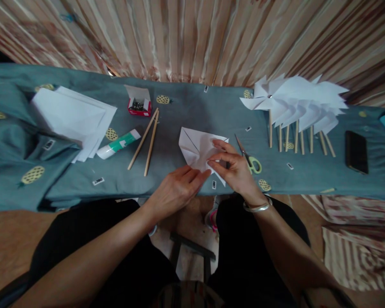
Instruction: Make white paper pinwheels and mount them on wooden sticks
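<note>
A white sheet of paper (191, 143), cut along its diagonals and partly bent in, lies in front of me at the near side of the table. My left hand (178, 188) is closed on its near edge, thumb and fingers together at the paper. My right hand (235, 169) pinches a part of the paper near its middle, thumb against forefinger, with the other fingers curved above it. The hands cover much of the near half of the sheet. Just right of my right hand lie scissors (254, 164) with light green handles.
Two wooden sticks (150, 147), a glue stick (118, 144) and an open red box (139, 109) of small metal pieces lie to the left, beyond them stacked white paper (73, 115). Several paper pinwheels (295, 100) on sticks overlap at right, near a dark phone (356, 152).
</note>
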Tool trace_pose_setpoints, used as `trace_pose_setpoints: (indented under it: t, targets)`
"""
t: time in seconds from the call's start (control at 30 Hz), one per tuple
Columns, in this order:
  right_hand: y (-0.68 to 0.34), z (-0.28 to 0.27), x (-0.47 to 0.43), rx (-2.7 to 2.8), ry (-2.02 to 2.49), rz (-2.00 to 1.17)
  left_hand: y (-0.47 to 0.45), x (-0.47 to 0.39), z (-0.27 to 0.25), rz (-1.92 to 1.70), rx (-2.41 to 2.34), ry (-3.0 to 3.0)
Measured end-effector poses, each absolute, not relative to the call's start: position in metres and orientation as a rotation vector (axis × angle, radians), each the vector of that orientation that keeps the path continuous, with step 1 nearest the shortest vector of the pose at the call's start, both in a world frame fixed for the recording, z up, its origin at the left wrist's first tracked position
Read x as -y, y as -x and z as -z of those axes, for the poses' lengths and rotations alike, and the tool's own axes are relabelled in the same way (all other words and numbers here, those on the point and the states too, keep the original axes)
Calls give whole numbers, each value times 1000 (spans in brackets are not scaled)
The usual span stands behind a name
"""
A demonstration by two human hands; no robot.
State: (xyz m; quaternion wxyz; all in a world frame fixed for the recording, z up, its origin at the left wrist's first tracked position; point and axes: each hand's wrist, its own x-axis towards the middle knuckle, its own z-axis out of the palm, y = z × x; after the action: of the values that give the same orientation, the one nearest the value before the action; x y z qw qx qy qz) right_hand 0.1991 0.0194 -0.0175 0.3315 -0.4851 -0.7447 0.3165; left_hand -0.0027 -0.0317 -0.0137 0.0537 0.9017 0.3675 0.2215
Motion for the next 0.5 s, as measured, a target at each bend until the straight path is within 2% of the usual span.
trace_pose_setpoints:
  t: [0.5]
  targets:
    - [-189,26,-19,2097,1347,-501,-1,31,18,-683,-1089,-2722]
